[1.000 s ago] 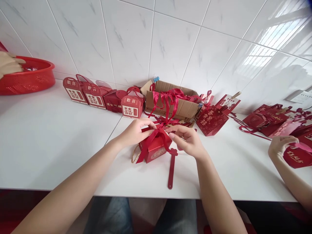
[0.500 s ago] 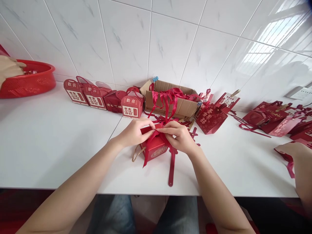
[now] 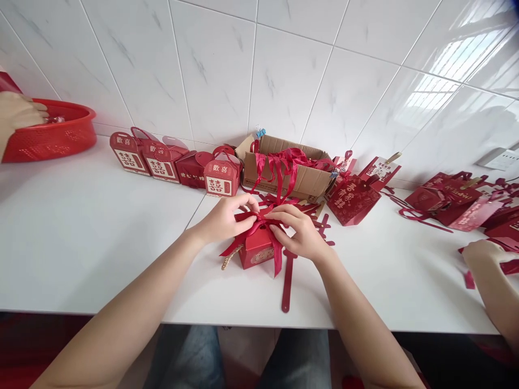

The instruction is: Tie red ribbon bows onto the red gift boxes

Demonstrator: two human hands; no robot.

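Note:
A small red gift box (image 3: pixel 255 251) stands on the white table (image 3: pixel 89 237) in front of me, with a red ribbon (image 3: pixel 259 227) crossing its top. My left hand (image 3: pixel 225 219) pinches the ribbon at the box's top left. My right hand (image 3: pixel 298 232) pinches the ribbon from the right, fingers closed. Ribbon tails hang down the left and front of the box. A gold cord handle (image 3: pixel 227 262) sticks out at the box's lower left. A flat red paper strip (image 3: pixel 287 283) lies on the table under my right wrist.
A cardboard box (image 3: pixel 300 178) full of red ribbons stands behind. A row of finished red boxes (image 3: pixel 162 162) lines the wall at left. More red bags (image 3: pixel 352 200) lie to the right. Another person's hand (image 3: pixel 482 254) works at far right; another hand (image 3: pixel 18 111) reaches a red basket (image 3: pixel 52 135).
My hands came together over the box top and drew the ribbon tighter; the tails now hang left and front. The hand at right moved lower and further right.

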